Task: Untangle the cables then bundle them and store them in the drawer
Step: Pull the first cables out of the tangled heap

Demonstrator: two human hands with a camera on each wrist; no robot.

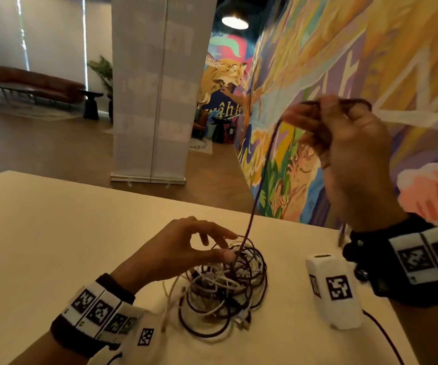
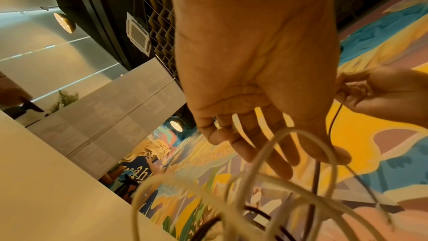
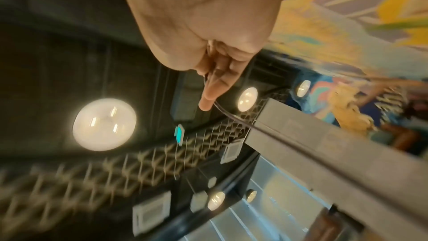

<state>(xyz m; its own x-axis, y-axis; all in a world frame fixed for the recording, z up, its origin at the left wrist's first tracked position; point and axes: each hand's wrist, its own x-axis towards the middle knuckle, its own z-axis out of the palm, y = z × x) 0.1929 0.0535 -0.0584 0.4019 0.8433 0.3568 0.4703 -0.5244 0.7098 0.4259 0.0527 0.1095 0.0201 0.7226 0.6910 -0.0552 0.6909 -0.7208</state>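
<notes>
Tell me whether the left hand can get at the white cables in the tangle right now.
Probably yes: the left hand hovers open right over the tangle, nothing between. But dark cable loops cross over the white cables.

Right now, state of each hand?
Left hand: open, fingers spread over the tangled cable pile, thumb tip touching it.
Right hand: closed, gripping the dark maroon cable, raised above the table.

Pale table [image 1: 54, 233], grey banner [image 1: 160, 88], colourful mural [image 1: 344, 61], brown sofa [image 1: 36, 83], potted plant [image 1: 103, 69].
</notes>
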